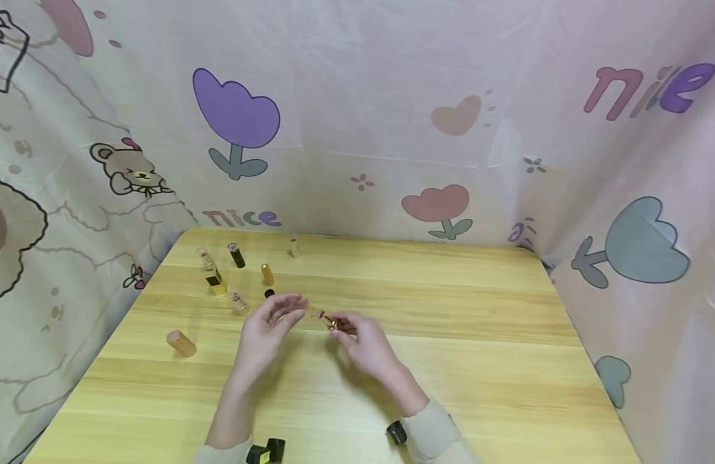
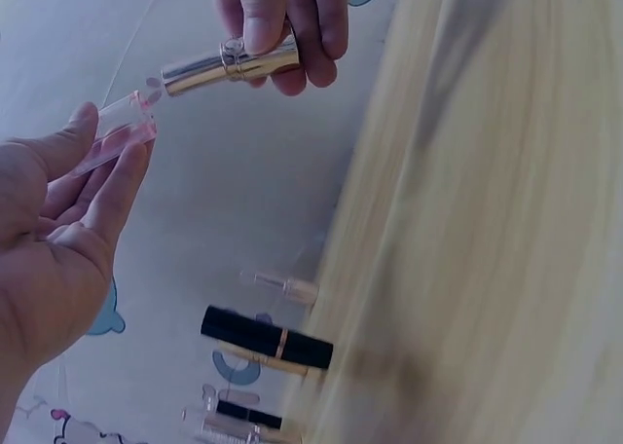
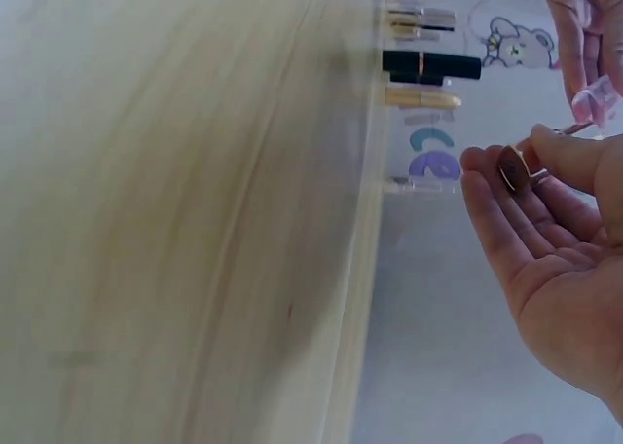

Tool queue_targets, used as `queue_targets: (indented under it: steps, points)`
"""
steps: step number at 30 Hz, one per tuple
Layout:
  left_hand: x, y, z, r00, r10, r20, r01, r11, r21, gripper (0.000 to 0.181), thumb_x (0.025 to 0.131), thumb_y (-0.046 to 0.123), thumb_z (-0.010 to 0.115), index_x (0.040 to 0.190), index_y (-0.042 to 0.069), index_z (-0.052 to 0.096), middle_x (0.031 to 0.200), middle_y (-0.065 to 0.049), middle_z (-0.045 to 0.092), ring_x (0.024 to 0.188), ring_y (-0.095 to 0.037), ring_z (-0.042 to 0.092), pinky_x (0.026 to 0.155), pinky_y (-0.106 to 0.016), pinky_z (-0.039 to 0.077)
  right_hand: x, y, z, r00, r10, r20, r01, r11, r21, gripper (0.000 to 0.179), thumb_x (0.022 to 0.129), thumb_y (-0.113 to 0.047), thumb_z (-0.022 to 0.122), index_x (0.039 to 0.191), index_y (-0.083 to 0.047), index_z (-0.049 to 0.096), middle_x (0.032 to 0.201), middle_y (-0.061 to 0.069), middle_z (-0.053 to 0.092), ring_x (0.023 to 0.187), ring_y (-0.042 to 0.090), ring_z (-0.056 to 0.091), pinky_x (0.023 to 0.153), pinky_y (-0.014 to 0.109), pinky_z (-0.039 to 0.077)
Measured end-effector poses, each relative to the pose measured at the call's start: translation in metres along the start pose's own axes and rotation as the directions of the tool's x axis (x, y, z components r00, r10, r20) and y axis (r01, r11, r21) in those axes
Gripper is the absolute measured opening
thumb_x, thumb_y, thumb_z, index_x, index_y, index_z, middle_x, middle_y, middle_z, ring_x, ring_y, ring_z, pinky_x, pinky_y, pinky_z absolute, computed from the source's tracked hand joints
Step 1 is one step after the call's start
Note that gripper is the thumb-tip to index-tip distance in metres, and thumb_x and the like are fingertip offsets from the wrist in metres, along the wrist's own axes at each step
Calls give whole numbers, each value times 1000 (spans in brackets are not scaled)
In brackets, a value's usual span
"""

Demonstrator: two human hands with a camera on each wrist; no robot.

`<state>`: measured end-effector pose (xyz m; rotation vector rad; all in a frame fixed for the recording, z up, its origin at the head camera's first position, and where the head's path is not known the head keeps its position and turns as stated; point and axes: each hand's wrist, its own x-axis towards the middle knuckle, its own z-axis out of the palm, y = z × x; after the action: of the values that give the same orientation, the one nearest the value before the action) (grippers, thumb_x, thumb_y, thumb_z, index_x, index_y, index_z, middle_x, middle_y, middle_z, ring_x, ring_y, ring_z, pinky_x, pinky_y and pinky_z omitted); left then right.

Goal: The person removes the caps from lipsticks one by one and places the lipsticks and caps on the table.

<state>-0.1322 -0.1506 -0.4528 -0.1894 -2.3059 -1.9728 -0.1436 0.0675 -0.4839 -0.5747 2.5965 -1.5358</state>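
Observation:
My left hand (image 1: pixel 263 335) pinches a clear, pink-tinted lipstick cap (image 2: pixel 125 132) between thumb and fingers. Opposite it, my right hand (image 1: pixel 369 345) grips a shiny gold lipstick tube (image 2: pixel 200 72) with a ring round its middle. The tube's narrow end points at the cap's mouth, and in the left wrist view the two ends lie very close together. From the right wrist view, the round base (image 3: pixel 513 169) of the tube shows between thumb and fingers. Both hands are over the middle of the table.
Several lipsticks stand at the table's back left: a black one (image 1: pixel 237 256), a gold bullet-shaped one (image 1: pixel 267 274), a black-and-gold one (image 1: pixel 215 281) and clear-capped ones, one (image 1: pixel 238 303) near my left hand. A rose-gold tube (image 1: pixel 181 343) stands further left. A printed curtain (image 1: pixel 346 129) surrounds the wooden table (image 1: pixel 479 361).

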Motion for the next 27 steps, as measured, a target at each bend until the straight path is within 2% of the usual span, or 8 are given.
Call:
queue_targets:
  steps: [3,6,9,14,16,20,27]
  points:
    - [9,1,7,1000,4,-19,-4,1000,-21,35,98,5,73,131,-2,63,129,-20,70,114,-4,69,103,-19,56,0,5,-6,997,-10,-78,12,1000,27,33,99,-6,70,131,3,66,119,17,75,110,30,74,99,31,63]
    - [19,0,17,999,10,-38,-12,998,-60,35,96,1,74,129,-3,64,128,-22,70,113,-6,69,102,-21,58,1,10,-12,985,-14,-174,31,995,97,32,97,-3,72,128,6,66,118,21,75,108,34,74,99,33,63]
    - [30,-2,28,999,24,-44,-28,995,-91,36,95,-1,75,129,-4,64,129,-21,69,113,-8,69,101,-23,59,3,14,-19,961,-2,-276,53,983,177,31,94,1,74,124,7,67,116,24,74,106,38,74,99,36,63]
    - [51,-11,48,998,48,-34,-53,989,-140,37,94,-4,74,131,-5,64,132,-22,68,122,-23,67,104,-23,57,11,23,-35,920,32,-390,63,972,228,31,91,4,76,121,6,67,115,23,75,106,38,75,100,38,63]
    - [60,-14,55,998,54,-23,-57,988,-145,38,95,-3,74,132,-4,64,134,-22,67,126,-30,65,106,-22,56,17,27,-44,911,47,-410,55,971,233,32,91,3,76,122,6,67,116,24,75,108,38,74,101,38,62]
    - [79,-20,65,998,61,1,-60,990,-128,40,96,2,75,134,-2,64,138,-21,65,131,-33,61,111,-22,52,31,38,-63,898,61,-436,42,974,223,34,91,3,78,123,6,67,118,24,74,109,38,73,104,41,61]
    - [120,-33,80,997,77,3,-77,996,-47,38,97,1,74,133,-1,66,133,-20,61,128,-34,63,112,-28,54,61,66,-100,864,35,-502,22,994,108,32,89,4,79,120,8,71,114,23,70,106,38,72,100,33,62]
